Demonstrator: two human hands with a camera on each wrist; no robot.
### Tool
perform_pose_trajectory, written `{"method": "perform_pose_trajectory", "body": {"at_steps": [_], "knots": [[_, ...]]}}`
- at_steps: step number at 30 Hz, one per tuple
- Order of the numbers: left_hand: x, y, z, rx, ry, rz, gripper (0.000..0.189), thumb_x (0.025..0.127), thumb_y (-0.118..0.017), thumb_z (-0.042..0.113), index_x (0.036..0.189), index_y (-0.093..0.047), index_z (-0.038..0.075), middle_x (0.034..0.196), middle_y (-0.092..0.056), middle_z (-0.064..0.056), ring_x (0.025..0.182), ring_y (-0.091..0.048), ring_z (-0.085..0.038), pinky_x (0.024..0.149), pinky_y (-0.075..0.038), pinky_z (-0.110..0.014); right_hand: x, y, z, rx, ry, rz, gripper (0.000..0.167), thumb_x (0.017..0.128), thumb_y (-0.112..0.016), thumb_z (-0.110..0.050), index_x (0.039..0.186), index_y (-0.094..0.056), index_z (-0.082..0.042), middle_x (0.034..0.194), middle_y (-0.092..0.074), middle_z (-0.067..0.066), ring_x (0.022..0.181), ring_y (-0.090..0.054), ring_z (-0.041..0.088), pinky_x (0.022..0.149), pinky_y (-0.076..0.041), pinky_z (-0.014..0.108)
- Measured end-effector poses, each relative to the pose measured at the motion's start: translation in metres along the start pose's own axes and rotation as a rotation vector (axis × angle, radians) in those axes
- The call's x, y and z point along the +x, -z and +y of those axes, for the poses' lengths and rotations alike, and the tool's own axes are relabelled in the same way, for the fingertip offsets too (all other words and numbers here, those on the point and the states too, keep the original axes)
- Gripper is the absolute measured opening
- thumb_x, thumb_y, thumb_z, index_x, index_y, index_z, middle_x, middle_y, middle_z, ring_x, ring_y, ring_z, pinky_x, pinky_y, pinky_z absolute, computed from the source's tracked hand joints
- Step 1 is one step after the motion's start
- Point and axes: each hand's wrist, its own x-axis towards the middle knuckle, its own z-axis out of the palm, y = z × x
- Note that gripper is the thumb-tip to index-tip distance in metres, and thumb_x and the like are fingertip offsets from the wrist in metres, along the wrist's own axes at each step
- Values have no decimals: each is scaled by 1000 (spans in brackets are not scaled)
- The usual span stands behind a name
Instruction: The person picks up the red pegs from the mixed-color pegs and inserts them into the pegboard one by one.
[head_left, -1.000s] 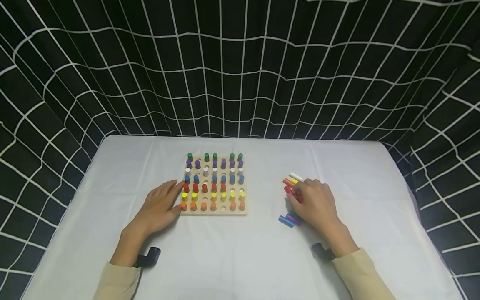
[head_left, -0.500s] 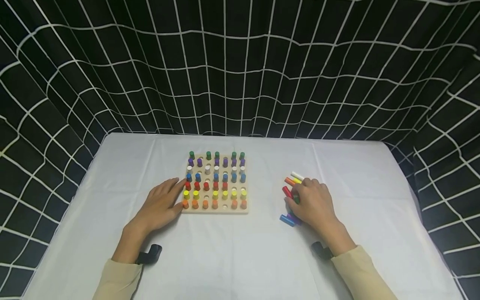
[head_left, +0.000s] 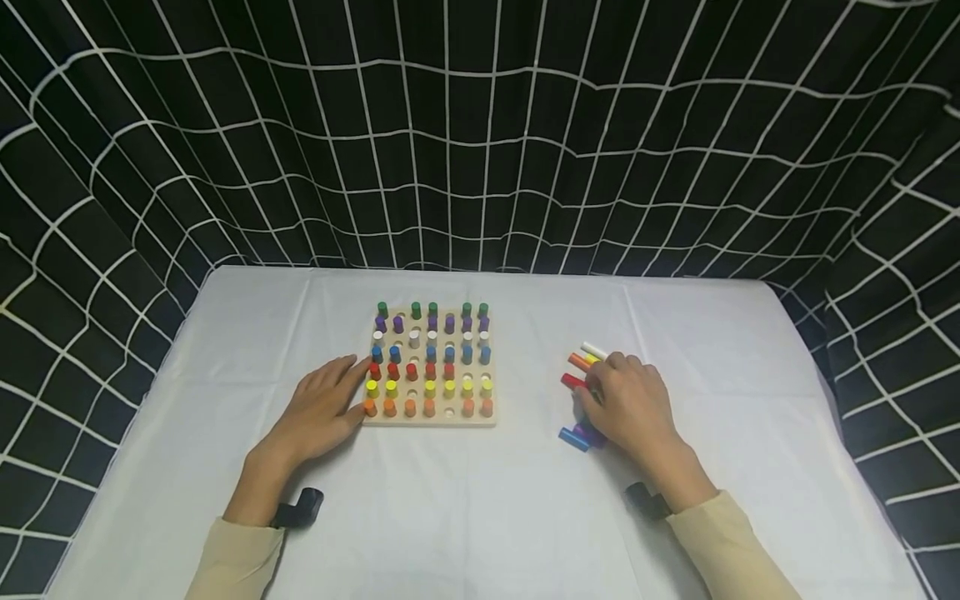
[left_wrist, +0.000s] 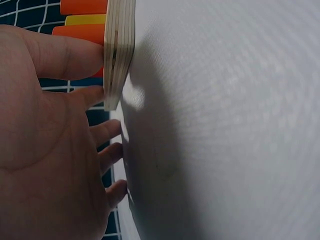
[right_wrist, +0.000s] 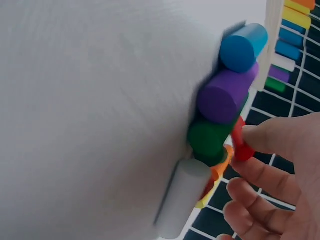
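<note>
My right hand (head_left: 630,404) pinches a red peg (right_wrist: 242,140) between thumb and index finger, just above a small pile of loose pegs. In that pile lie a blue peg (head_left: 574,439), a purple peg (right_wrist: 224,97), a green peg (right_wrist: 207,142), a white peg (right_wrist: 184,197), an orange peg (head_left: 579,362) and a yellow one, partly hidden. On the left, my left hand (head_left: 315,412) rests on the table with its fingers extended; thumb and index finger touch the left edge of the wooden pegboard (head_left: 435,422). Colour-sorted rows of pegs stand upright in the board, with several bare holes among them.
A white cloth (head_left: 465,517) covers the table. Behind and along both sides hangs a dark curtain (head_left: 465,167) with a white grid. Black wrist mounts (head_left: 300,508) sit on both wrists.
Near the right fingertips, the red peg has shifted and turned, and a second red peg has gone out of sight under the hand. The left hand stays at the board.
</note>
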Motion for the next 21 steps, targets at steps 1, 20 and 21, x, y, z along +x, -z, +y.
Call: {"method": "perform_pose_trajectory", "body": {"at_steps": [1,20,21], "knots": [[0,0,-1,-1,-1,0,72,103,-53,33,169,-29,16,174,-28,-19,163,-22,-43,133,-16,-68,0,1,0,1,6,9,18,90,-77,-24,92,-77,-6,78,-64,8,72,-52,23,65,-40,36],[0,-1,-2,6,21,-12,73,103,-53,35,169,-28,16,175,-26,-19,163,-21,-44,134,-14,-66,0,11,-4,78,43,7,15,90,-82,-18,98,-78,-7,79,-69,5,61,-54,15,52,-43,30],[1,-1,-2,5,19,-11,73,103,-53,35,169,-28,16,175,-26,-19,163,-21,-43,134,-14,-66,0,11,-4,78,46,7,14,89,-83,-18,98,-78,-7,78,-69,5,61,-54,15,52,-43,30]]}}
